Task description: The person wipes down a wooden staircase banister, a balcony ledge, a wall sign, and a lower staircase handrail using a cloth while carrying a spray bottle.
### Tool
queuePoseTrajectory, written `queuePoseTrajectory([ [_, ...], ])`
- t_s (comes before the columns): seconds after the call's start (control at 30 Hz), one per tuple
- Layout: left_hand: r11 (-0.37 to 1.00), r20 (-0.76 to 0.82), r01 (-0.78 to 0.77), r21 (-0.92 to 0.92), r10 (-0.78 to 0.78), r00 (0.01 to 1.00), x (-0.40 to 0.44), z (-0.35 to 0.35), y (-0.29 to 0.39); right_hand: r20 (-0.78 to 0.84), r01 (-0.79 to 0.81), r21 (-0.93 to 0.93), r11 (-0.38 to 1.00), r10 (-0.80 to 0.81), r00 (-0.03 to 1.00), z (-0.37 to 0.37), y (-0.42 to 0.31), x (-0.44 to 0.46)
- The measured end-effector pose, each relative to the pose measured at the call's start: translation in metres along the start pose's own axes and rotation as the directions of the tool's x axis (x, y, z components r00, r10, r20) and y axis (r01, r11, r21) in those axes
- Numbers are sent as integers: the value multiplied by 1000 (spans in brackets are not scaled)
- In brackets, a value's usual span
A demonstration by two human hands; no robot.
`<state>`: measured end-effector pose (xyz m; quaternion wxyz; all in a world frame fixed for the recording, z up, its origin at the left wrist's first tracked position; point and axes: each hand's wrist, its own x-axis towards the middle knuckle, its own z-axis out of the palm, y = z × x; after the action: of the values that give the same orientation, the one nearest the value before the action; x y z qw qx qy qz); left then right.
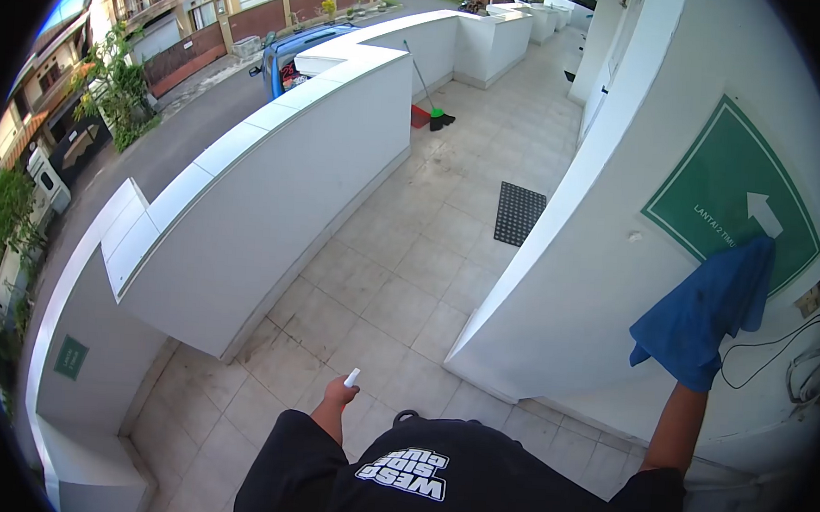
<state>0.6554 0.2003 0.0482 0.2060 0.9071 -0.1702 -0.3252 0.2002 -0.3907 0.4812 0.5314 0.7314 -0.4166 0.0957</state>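
My left hand (338,390) is closed round a small bottle, whose white top (353,377) sticks out above the fingers over the tiled floor. A blue cloth (704,313) covers my right hand, and its upper end lies against the green sign (738,194) on the white wall. The sign carries a white arrow (764,215) and lettering, and the cloth overlaps its lower part. The fingers of my right hand are hidden under the cloth; only the wrist and forearm show below it.
A low white wall (274,193) runs along the left. A dark mat (521,214) lies on the floor, with a broom (440,119) and red dustpan (419,116) farther back. Cables (807,374) hang at the right. A blue vehicle (300,51) stands outside.
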Motion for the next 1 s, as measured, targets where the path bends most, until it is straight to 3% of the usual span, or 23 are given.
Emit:
queuePoseTrajectory([
  [0.2,993,141,-45,-106,60,988,11,50,8,-239,124,272,954,-57,969,-23,-9,-12],
  [0.27,990,193,-39,-132,65,979,7,64,16,-394,151,310,939,-18,919,-93,-27,20],
  [0.33,997,272,-69,-38,77,959,2,67,22,-537,183,345,921,34,843,-158,-44,43],
  [0.4,995,294,-87,-43,96,951,0,71,19,-604,203,362,910,63,794,-180,-43,55],
  [0.47,992,300,-124,-37,129,945,4,79,11,-150,89,439,894,-24,988,-154,-20,55],
  [0.5,992,300,-124,-36,129,945,2,76,10,100,19,454,891,-73,992,-137,-7,54],
  [0.57,996,280,-79,-31,85,956,-4,70,3,564,-120,431,894,-163,810,-123,7,52],
  [0.6,996,278,-79,-31,85,957,-6,66,0,563,-121,433,893,-163,811,-117,-3,45],
  [0.63,997,279,-73,-9,73,957,-6,63,-7,330,-228,766,601,-64,942,-114,-24,34],
  [0.67,998,280,-67,12,61,958,-7,61,-10,140,-167,967,194,144,980,-116,-37,29],
  [1.0,1000,251,-2,11,-1,968,-20,54,-40,-105,-32,918,395,320,942,-153,-79,38],
])
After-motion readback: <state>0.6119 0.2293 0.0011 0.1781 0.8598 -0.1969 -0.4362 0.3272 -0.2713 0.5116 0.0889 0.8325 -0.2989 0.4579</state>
